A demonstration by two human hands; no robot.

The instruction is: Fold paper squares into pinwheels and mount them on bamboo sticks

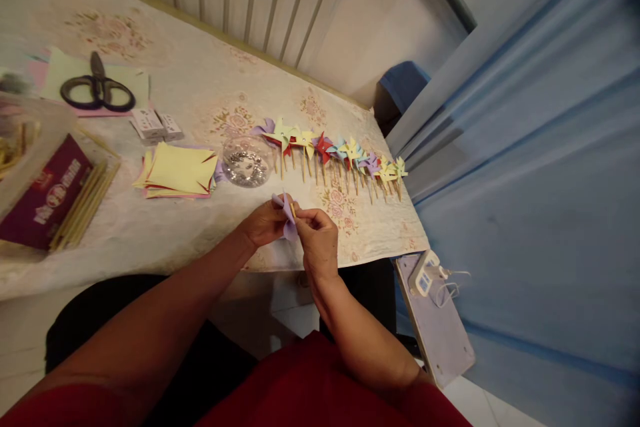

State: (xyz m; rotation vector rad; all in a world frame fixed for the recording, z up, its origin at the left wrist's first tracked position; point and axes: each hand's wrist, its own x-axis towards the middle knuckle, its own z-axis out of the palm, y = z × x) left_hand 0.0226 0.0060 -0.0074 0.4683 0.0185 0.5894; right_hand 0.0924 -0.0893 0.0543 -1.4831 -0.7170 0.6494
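Over the table's front edge I hold a purple paper pinwheel (289,221) between my two hands. My left hand (267,221) pinches its paper from the left. On the other side, my right hand (319,240) is closed around a short light wooden stick (293,211) that meets the paper; most of the stick is hidden by the fingers. Just beyond my hands sits a clear round dish (247,163) with many small shiny metal pieces. A row of finished-looking pinwheels (324,147) in several colours, on wooden sticks, lies to the right of the dish.
Left of the dish are a stack of slit yellow paper squares (181,170), small white boxes (150,125), and black scissors (99,88) on paper sheets. A plastic container (45,193) with sticks stands far left. A power strip (425,272) lies on a stool (443,330); a blue curtain (525,200) hangs right.
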